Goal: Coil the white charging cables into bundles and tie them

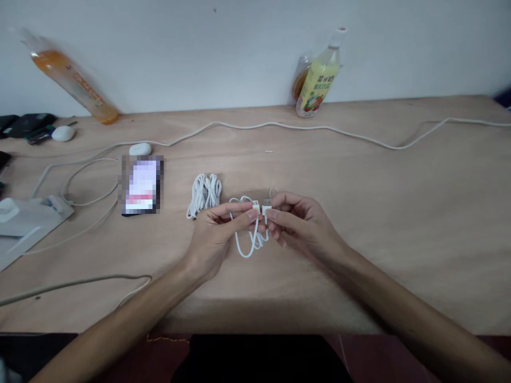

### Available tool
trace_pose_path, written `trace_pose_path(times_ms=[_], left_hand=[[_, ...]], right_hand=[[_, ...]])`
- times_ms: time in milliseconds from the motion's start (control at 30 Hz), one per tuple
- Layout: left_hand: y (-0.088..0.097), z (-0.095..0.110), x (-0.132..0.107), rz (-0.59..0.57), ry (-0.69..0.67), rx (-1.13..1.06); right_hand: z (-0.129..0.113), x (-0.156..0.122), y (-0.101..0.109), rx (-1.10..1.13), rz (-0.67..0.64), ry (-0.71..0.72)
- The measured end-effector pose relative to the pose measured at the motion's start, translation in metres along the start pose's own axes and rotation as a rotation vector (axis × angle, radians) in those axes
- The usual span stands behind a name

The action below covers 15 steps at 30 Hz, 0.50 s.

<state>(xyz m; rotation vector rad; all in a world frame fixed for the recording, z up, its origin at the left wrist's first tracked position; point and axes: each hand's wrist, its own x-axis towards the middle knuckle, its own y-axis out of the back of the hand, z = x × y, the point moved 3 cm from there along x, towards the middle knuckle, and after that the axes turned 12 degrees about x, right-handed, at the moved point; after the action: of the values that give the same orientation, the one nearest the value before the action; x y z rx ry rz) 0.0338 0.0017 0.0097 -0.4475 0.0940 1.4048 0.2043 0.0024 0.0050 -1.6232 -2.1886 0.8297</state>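
Both ends of a white USB cable (248,255) are held up side by side over the desk. My left hand (217,229) pinches the smaller plug (256,207) between thumb and fingers. The wider USB-A plug (267,205), its metal end pointing away from me, is gripped by my right hand (299,218). Loops of the cable hang below and between my hands, partly hidden by the fingers. Just beyond my left hand lie bundled white cables (204,194). A thin bent wire or tie (273,191) shows beyond the right fingertips.
A phone (141,186) with a blurred screen and a white earbud case (140,149) lie to the left. A long white cord (271,124) crosses the desk (399,223). An orange drink bottle (75,85) and a yellow-labelled bottle (321,77) stand by the wall.
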Motion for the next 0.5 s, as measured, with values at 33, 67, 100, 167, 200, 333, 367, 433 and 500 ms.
trace_pose_path(times_ms=[33, 67, 100, 167, 200, 333, 367, 433, 500], left_hand=[[0.0004, 0.0001, 0.0000, 0.004, 0.000, 0.009], [0.0008, 0.0001, 0.0000, 0.008, -0.001, 0.017], [0.0011, 0.0000, 0.0000, 0.012, -0.004, 0.021], [0.0015, -0.0005, -0.0001, 0.019, -0.002, 0.024], [0.0014, -0.0007, -0.0001, 0.019, 0.002, 0.023], [0.0004, -0.0007, 0.0001, 0.016, 0.013, -0.004], [0.0001, -0.0007, 0.0001, 0.014, 0.015, -0.011], [-0.0001, -0.0009, 0.0003, 0.010, 0.014, -0.017], [-0.0001, -0.0014, 0.0006, 0.005, 0.009, -0.017]], right_hand=[[0.0002, -0.0001, 0.0002, -0.005, 0.007, -0.006], [0.0005, -0.0002, 0.0004, -0.008, 0.011, -0.011], [0.0007, -0.0002, 0.0006, -0.009, 0.013, -0.014], [0.0013, -0.0001, 0.0010, -0.007, 0.010, -0.013], [0.0016, 0.0000, 0.0012, -0.007, 0.008, -0.012], [0.0024, 0.0010, 0.0024, -0.005, 0.000, -0.010], [0.0023, 0.0013, 0.0026, -0.003, -0.001, -0.011], [0.0020, 0.0018, 0.0029, -0.006, -0.003, -0.011], [0.0017, 0.0021, 0.0028, -0.014, -0.002, -0.010]])
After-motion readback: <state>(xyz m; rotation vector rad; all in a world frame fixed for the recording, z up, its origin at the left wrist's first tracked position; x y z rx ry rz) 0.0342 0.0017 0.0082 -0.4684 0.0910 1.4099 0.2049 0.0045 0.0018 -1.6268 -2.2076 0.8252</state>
